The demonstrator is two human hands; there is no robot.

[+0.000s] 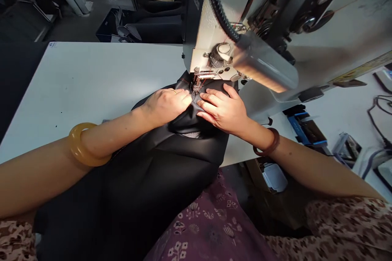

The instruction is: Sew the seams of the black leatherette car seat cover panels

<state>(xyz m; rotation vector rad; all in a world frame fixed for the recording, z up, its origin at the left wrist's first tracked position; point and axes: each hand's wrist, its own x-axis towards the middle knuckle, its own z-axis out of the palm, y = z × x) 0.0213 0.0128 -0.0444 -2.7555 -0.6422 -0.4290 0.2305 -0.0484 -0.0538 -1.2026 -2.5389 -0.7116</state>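
A large piece of black leather-like material (183, 159) lies under the needle and presser foot (196, 85) of a sewing machine (202, 45) and hangs over the table's front edge. My left hand (168, 106) is closed on the material just left of the presser foot, fingers curled into it. Flat on the material to the right of the foot rests my right hand (225, 110), its fingers spread. Red-orange stitching shows on the material behind my left hand. A pale strip of its underside shows in a fold between my hands and my lap.
The white table (76, 77) stretches left of the machine. A clear cylindrical lamp or guard (265, 63) hangs close above my right hand. On the right are a blue box (308, 128) and cables. Dark rolls of material (159, 24) lie behind the table.
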